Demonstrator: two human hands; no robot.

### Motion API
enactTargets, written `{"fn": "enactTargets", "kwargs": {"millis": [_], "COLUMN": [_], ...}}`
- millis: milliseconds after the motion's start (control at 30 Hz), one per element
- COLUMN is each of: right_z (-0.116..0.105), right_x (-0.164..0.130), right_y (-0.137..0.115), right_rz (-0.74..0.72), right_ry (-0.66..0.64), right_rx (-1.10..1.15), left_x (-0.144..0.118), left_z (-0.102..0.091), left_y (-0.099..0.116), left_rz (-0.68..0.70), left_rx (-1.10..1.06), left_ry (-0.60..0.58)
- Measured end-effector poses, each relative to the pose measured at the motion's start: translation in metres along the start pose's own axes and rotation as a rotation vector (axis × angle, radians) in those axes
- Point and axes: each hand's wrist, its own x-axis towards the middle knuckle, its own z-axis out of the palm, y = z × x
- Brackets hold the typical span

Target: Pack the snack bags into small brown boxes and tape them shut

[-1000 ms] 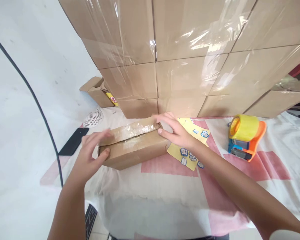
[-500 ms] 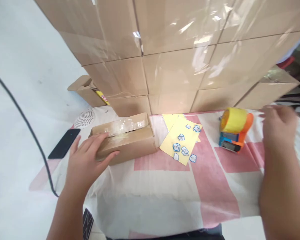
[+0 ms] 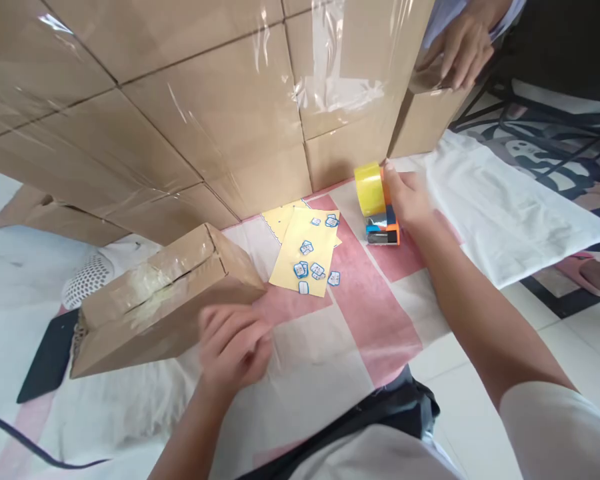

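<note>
One phone (image 3: pixel 50 353) lies at the left of the counter (image 3: pixel 300 350), just beside a taped box (image 3: pixel 165 293). The box's long axis runs from near left to far right, with the taped seam along its top. The left hand (image 3: pixel 235 343) is at its near right side, fingers partly curled and blurred; whether it touches the box, or how tightly it is closed, I cannot tell. Farther right, yellow sheets (image 3: pixel 325 241) with stickers (image 3: pixel 306 248) lie between the box and the dispenser (image 3: pixel 374 197). The dispenser is at the right, well apart from the left hand, its long axis running far to near: yellow roll at the far end, cutter pointing near. The right hand (image 3: pixel 407 200) grips its orange side from the right. At far right, another person's hand (image 3: pixel 465 50) rests atop a carton (image 3: pixel 427 120).
</note>
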Motion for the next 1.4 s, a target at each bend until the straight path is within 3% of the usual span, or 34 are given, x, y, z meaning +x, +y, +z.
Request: {"fn": "enactTargets", "kwargs": {"millis": [67,167,233,333,500,700,1000,1167,1267,1400], "right_z": [0.010,0.030,0.046,0.067,0.091,0.095,0.098,0.104,0.110,0.117], "right_x": [-0.010,-0.031,-0.046,-0.060,-0.065,-0.066,-0.066,-0.058,-0.052,-0.048], "right_y": [-0.012,-0.041,-0.062,-0.083,-0.077,-0.063,-0.061,-0.055,-0.049,-0.043], "right_rz": [-0.045,-0.140,-0.188,-0.240,-0.298,-0.280,-0.210,-0.095,0.031,0.122], "right_ry": [0.046,0.044,0.010,-0.022,-0.013,0.044,0.064,0.072,0.061,0.042], "right_rx": [0.037,0.106,0.171,0.265,0.292,0.263,0.276,0.324,0.384,0.378], "left_x": [0.029,0.058,0.068,0.071,0.061,0.056,0.054,0.052,0.051,0.049], "left_z": [0.030,0.063,0.075,0.082,0.084,0.089,0.093,0.100,0.103,0.102], "left_y": [0.017,0.024,0.020,0.013,0.009,0.010,0.013,0.029,0.038,0.044], "left_rz": [-0.387,-0.917,-1.100,-1.232,-1.330,-1.462,-1.459,-1.249,-1.148,-1.111], "left_rx": [-0.310,-0.748,-0.951,-1.037,-1.028,-1.094,-1.083,-0.747,-0.627,-0.602], "left_ry": [-0.209,-0.513,-0.621,-0.568,-0.354,-0.272,-0.158,0.079,0.097,0.110]}}
